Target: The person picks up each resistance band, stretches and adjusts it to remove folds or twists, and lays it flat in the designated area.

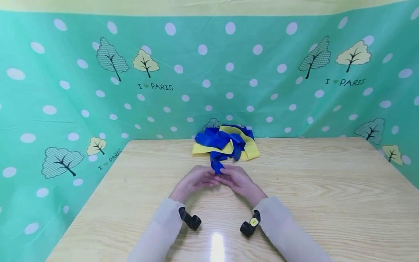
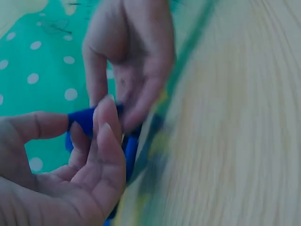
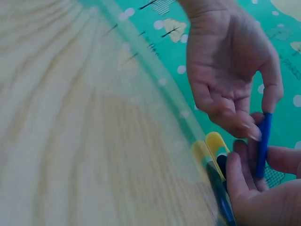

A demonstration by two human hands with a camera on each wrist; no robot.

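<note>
A loose heap of wide ribbon, blue (image 1: 212, 139) on one part and yellow (image 1: 251, 150) on another, lies at the far edge of the table. From it a blue ribbon end (image 1: 217, 167) comes toward me. My left hand (image 1: 199, 177) pinches this end from the left, and my right hand (image 1: 239, 178) pinches it from the right, fingertips meeting just below it. Up close in the left wrist view, the blue piece (image 2: 83, 120) sits between thumb and fingers. The right wrist view shows its narrow blue edge (image 3: 264, 146) spanning both hands' fingertips.
The light wood table (image 1: 327, 196) stretches to both sides of the hands. Behind it hangs a green dotted cloth (image 1: 229, 80) printed with trees, close behind the heap. Black wrist cameras are strapped over pale sleeves (image 1: 281, 222).
</note>
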